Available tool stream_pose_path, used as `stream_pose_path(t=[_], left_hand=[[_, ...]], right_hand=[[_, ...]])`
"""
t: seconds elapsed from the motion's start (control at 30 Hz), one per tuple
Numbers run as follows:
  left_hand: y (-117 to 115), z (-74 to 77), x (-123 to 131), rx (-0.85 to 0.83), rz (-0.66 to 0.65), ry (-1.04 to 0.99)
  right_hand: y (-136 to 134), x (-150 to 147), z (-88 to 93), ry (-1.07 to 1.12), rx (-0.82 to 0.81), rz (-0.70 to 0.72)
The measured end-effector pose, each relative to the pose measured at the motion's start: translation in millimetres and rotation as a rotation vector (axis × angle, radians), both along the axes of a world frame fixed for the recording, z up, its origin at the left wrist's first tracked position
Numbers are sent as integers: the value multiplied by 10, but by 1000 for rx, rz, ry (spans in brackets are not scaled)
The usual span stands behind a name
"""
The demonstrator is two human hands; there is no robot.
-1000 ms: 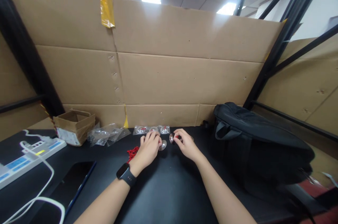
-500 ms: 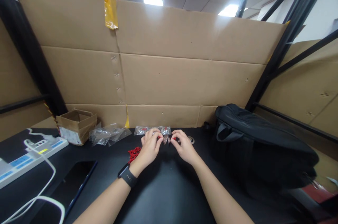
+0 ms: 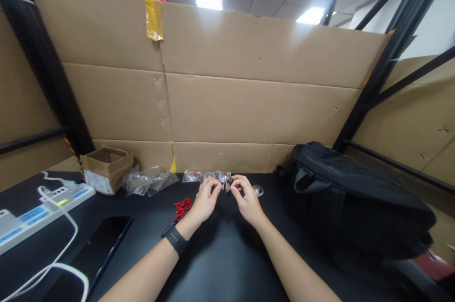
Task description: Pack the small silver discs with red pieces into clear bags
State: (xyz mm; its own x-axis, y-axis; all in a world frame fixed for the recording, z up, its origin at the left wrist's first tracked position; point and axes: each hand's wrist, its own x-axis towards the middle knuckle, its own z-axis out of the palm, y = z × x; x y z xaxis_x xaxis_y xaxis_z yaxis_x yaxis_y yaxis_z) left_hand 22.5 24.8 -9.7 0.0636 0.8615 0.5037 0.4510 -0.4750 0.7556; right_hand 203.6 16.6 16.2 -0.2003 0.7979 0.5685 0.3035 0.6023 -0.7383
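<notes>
Above the black tabletop (image 3: 227, 254), the left hand (image 3: 206, 201) pinches one metal disc (image 3: 222, 187), the right hand (image 3: 249, 202) a second disc (image 3: 228, 187), close together between them — a slack fingertip hold could drop either.

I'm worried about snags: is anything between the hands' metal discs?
Nothing visible stands between one disc in the left hand and the other disc in the right hand; the red cord lies off to the left.
</notes>
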Motion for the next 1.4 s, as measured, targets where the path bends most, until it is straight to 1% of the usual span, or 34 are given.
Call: stream_pose_path(t=[0.2, 0.3, 0.6, 0.8, 0.87, 0.97, 1.03, 1.13, 1.23, 1.33, 1.4], left_hand=[[-67, 104, 48, -14, -71, -78], [-77, 122, 60, -16, -83, -92], [-67, 103, 81, -53, -100, -177], [-42, 41, 96, -50, -92, -188], [-39, 28, 99, -53, -85, -201], [-41, 23, 91, -48, -66, -208], [-47, 28, 80, -38, -53, -196], [-61, 44, 62, -16, -29, -137], [-77, 71, 46, -12, 32, -44], [-85, 106, 26, -15, 76, 24], [-86, 133, 8, -10, 74, 49]], right_hand=[[-24, -72, -32, 60, 5, -6], [-27, -87, -36, 82, 18, -16], [-34, -100, -45, 87, 8, -15], [-30, -113, -55, 101, 0, -27], [-16, -117, -79, 162, -55, 19], [-4, -119, -112, 325, -215, 152], [-12, -119, -115, 429, -305, 209], [-35, -118, -92, 508, -401, 247], [-49, -118, -73, 549, -480, 277], [-54, -118, -72, 604, -521, 300], [-56, -117, -76, 619, -529, 315]])
